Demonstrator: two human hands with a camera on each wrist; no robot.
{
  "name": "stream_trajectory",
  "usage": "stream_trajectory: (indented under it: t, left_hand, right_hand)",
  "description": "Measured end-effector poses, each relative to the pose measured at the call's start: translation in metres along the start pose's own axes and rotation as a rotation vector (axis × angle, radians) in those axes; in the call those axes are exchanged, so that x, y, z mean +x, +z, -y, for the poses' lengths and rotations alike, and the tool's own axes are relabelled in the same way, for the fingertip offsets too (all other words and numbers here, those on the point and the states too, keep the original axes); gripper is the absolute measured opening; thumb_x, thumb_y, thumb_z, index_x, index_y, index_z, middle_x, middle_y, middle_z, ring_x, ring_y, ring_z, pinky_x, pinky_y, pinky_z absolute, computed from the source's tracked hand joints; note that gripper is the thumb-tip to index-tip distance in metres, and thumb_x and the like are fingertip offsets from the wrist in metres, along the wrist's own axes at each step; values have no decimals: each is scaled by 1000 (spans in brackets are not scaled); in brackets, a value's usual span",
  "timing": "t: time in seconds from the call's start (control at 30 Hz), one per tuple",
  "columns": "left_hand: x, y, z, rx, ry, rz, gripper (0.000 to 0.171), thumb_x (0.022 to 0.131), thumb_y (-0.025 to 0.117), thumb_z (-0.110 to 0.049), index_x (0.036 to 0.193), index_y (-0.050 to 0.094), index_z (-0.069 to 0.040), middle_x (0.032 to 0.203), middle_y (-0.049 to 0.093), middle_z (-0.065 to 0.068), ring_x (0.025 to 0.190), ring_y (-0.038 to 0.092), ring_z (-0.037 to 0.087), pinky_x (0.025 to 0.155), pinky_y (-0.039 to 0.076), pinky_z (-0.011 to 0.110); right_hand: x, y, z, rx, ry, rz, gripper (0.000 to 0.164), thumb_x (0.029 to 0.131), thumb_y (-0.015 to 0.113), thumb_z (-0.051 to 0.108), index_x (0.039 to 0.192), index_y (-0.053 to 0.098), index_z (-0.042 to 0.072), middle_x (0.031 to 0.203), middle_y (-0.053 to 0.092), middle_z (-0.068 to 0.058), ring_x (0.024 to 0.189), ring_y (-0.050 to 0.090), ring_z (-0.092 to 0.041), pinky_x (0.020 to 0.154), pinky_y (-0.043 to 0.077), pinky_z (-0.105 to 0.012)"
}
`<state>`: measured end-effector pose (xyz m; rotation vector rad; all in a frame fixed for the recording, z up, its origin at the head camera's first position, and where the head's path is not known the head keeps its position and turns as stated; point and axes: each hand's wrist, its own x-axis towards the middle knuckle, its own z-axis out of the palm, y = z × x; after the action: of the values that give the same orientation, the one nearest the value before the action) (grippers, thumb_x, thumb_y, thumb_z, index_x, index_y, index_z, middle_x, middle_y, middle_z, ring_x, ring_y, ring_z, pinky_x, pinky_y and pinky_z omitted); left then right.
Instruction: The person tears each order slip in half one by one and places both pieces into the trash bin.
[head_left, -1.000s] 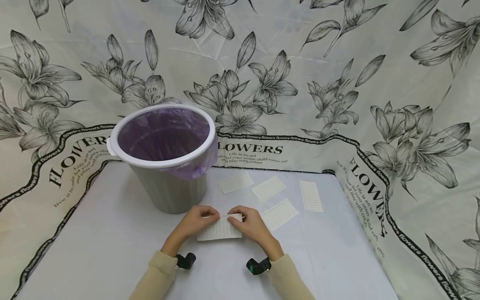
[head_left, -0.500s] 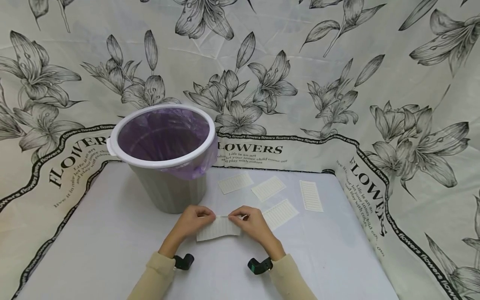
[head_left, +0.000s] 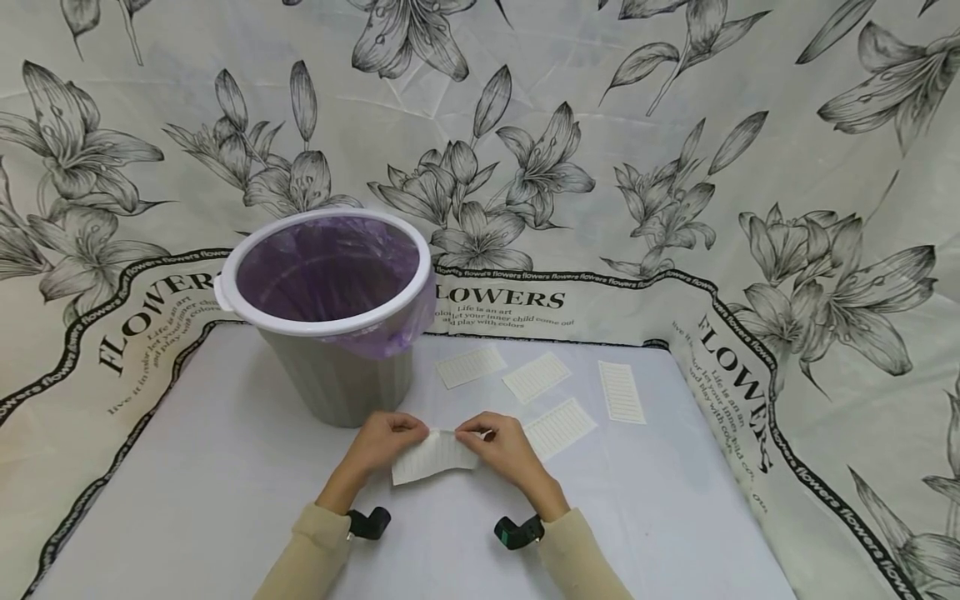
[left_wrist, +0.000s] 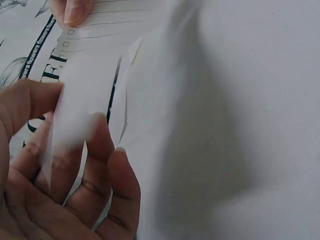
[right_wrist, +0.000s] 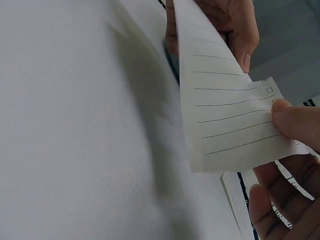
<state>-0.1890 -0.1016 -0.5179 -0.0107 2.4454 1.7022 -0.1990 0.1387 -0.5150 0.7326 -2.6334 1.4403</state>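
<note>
Between both hands is a lined paper slip (head_left: pixel 432 460) with small checkboxes along one edge. My left hand (head_left: pixel 384 442) pinches its upper edge near the left corner, and my right hand (head_left: pixel 498 442) pinches the same edge farther right. In the right wrist view the paper (right_wrist: pixel 220 120) bends, and its checkbox edge has a ragged notch between the hands. The right thumb (right_wrist: pixel 295 120) presses beside the printed boxes. In the left wrist view the left hand (left_wrist: pixel 95 180) holds a blurred white part of the paper. Its lower edge hangs in a wave above the white tabletop.
A grey bin (head_left: pixel 337 392) with a white rim and purple liner stands at back left. Several similar slips lie on the table, including one beside the right hand (head_left: pixel 562 429) and one farther right (head_left: pixel 622 392). Floral cloth (head_left: pixel 525 300) hangs behind.
The slip's lower edge has gone from nearly straight to wavy, its left corner lower and its right side raised. The left hand has shifted slightly left. Bin and loose slips stay put.
</note>
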Motion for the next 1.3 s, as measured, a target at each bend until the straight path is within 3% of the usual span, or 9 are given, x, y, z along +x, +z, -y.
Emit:
stream_trajectory:
  t: [0.17, 0.33, 0.57, 0.7, 0.97, 1.13, 1.3]
  left_hand:
    - [0, -2, 2, -30, -4, -16, 21, 94, 75, -23, 104, 79, -5, 102, 77, 6, 90, 69, 15, 74, 55, 27]
    - [0, -5, 1, -51, 34, 27, 20, 93, 77, -23, 104, 79, -7, 101, 78, 5, 87, 69, 15, 74, 54, 27]
    - [-1, -13, 1, -21, 129, 93, 25, 91, 79, -16, 108, 77, 1, 96, 78, 11, 83, 70, 14, 70, 55, 24]
    - [-2, -17, 1, 20, 185, 126, 26, 90, 80, -14, 107, 76, 5, 95, 77, 15, 84, 71, 16, 69, 56, 24]
    - [-5, -21, -2, 147, 216, 81, 16, 91, 78, -12, 101, 79, 0, 93, 77, 9, 84, 69, 14, 71, 56, 24]
    - [-5, -23, -2, 142, 222, 95, 17, 89, 80, -9, 101, 78, 2, 90, 77, 11, 80, 68, 13, 68, 55, 23]
    - [-4, -23, 0, 155, 221, 63, 14, 91, 78, -14, 99, 79, -2, 91, 78, 8, 81, 68, 12, 70, 55, 24]
  right_hand:
    - [-3, -2, -3, -6, 24, -43, 5, 93, 77, 15, 96, 80, 13, 96, 79, -1, 86, 70, -11, 76, 57, -24]
    - [-3, -2, -6, -4, 30, -50, 7, 94, 76, 16, 98, 79, 11, 97, 79, -3, 88, 71, -14, 75, 57, -24]
    - [-4, -1, -9, 26, 96, -58, 5, 92, 78, 17, 93, 78, 12, 91, 77, -1, 84, 69, -10, 74, 56, -23]
    - [-4, -1, -11, 16, 72, -62, 5, 93, 77, 15, 95, 78, 10, 92, 78, -2, 85, 70, -12, 74, 57, -24]
    - [-6, -1, -16, -37, -36, -67, 9, 95, 73, 13, 98, 77, 5, 92, 78, -6, 83, 69, -10, 69, 57, -24]
    - [-5, -2, -13, -15, 41, -53, 8, 95, 73, 13, 98, 78, 7, 93, 78, -5, 85, 70, -14, 73, 58, -25]
    - [-4, -4, -11, -7, 75, -47, 7, 95, 73, 12, 97, 78, 7, 94, 78, -5, 87, 71, -18, 75, 57, -24]
